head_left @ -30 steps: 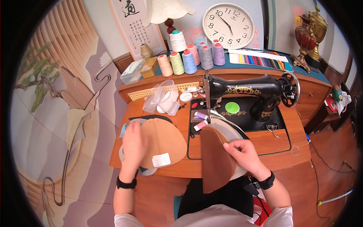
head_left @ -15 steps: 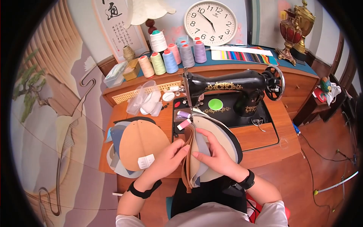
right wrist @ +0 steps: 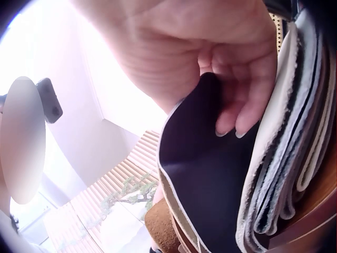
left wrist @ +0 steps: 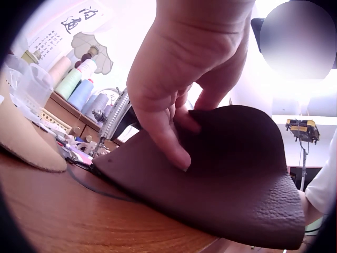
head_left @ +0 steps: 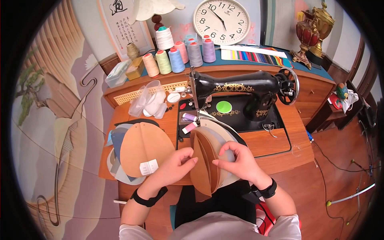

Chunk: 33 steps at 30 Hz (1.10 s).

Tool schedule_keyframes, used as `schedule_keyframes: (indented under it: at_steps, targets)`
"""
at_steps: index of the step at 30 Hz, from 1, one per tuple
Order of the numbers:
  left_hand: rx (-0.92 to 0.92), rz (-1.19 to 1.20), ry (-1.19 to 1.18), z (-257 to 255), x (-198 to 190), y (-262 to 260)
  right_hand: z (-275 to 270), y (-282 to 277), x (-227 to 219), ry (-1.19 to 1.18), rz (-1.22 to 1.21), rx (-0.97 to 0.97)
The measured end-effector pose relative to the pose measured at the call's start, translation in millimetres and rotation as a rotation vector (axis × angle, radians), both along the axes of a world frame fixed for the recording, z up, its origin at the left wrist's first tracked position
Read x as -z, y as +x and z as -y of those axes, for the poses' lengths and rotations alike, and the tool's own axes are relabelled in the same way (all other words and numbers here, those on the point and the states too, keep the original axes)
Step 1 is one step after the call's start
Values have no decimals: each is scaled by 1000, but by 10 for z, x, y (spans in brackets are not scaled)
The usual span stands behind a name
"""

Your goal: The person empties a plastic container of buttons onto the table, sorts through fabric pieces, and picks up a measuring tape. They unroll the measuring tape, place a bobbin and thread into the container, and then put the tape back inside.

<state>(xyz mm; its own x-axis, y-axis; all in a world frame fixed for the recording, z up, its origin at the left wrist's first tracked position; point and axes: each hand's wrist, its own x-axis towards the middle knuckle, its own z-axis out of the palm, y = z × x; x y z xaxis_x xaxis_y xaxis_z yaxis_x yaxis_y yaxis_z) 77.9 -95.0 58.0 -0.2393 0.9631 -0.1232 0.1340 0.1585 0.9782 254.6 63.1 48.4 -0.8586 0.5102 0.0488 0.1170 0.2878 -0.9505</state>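
Observation:
Rounded leather pieces stand fanned out in front of the sewing machine, a brown leather piece (head_left: 213,154) among them. My left hand (head_left: 176,166) pinches the near-left brown piece; in the left wrist view the fingers of my left hand (left wrist: 189,68) lie on both sides of the dark brown leather (left wrist: 231,174). My right hand (head_left: 242,162) is at the right of the fan. In the right wrist view my right hand (right wrist: 210,58) pinches the upper edge of a dark piece (right wrist: 205,158), beside a layered stack of pieces (right wrist: 284,121).
A tan piece (head_left: 146,144) with a white label (head_left: 149,167) tops another stack at left. Behind are a black sewing machine (head_left: 240,90), a clear plastic box (head_left: 150,100), small thread spools (head_left: 189,127) and large thread cones (head_left: 177,60). The table's front edge lies below the hands.
My left hand has come from the left stack to the brown leather at right. Since half a second ago, the brown pieces have spread apart between my hands. The head view has shifted.

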Motion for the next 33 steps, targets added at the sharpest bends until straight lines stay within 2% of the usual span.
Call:
schedule_keyframes:
  at_steps: [3,5,7,8,10,16,18,24,26,27,29,30,32,33]
  targets:
    - [-73,-10,16,94,-54,-131,-42,1,105,-24,-36,-9]
    - [-137,-45,4,155,-177,-197,-40,4,158,-178,-125,9]
    - [-268,-28,-23,249,-216,-306,-33,-1,236,-169,-189,26]
    - [-271,-28,-25,291,-217,-374,-32,0,258,-160,-252,46]
    - [-346,-117,53,353,-232,-515,-28,22,233,-200,-247,61]
    - [-425,-239,-3,634,-307,-937,-28,51,211,-289,-267,65]
    - [-565,-311,-13,757,-279,-1131,-29,58,214,-294,-266,55]
    - [-718,-516,-188,1019,-265,-1518,-7,26,204,-323,-262,48]
    - [-787,-898,-221,1015,-255,-1415,-1,22,217,-321,-288,49]
    - [-781,-898,-218,972,-240,-1347,2,19,225,-320,-289,55]
    - [-786,-1527,95,813,-198,-1143,8,-2,236,-299,-246,67]
    - [-785,-1517,99,716,-238,-1000,10,-14,239,-293,-239,72]
    - [-525,-1237,141,518,-363,-667,28,-55,241,-279,-264,61]
    - [-437,-1020,134,414,-345,-547,45,-80,240,-264,-290,54]
